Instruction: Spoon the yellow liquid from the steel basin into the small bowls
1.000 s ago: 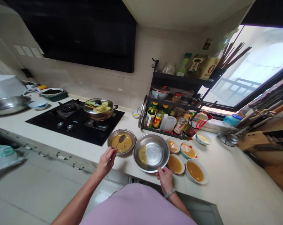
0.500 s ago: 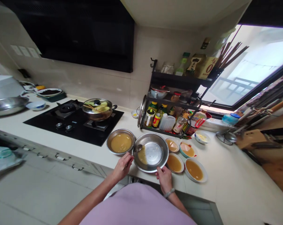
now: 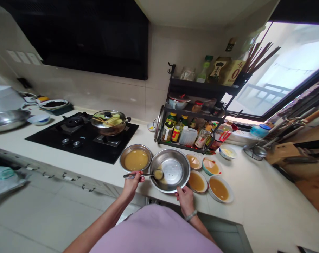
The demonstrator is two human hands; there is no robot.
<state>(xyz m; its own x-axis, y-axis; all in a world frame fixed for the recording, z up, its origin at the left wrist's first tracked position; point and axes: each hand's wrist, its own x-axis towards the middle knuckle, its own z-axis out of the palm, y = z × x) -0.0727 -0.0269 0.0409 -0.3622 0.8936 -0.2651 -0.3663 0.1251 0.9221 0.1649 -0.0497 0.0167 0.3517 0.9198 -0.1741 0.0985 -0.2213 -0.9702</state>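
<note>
My left hand [image 3: 132,182] is closed round the handle of a metal spoon [image 3: 158,174], whose bowl holds some yellowish broth. The spoon's bowl is inside a wide steel basin [image 3: 176,167], where a little cloudy broth pools along the left side. My right hand [image 3: 185,197] pinches the basin's near right rim. Left of it stands a second steel basin [image 3: 122,167], well filled with the same kind of broth. To the right are several bowls of brownish liquid, among them a white bowl [image 3: 231,196] and a green-rimmed bowl [image 3: 219,168].
A lidded pot [image 3: 109,129] with chopsticks in it sits on the black stove [image 3: 82,144]. Behind the basins stands a black rack [image 3: 184,147] of bottles and jars. A small bowl [image 3: 228,152] and a knife block [image 3: 283,153] are farther right.
My left hand has moved slightly left and turned, so the spoon's handle now shows level. Its bowl now faces up with broth in it. My right hand stays on the rim.
</note>
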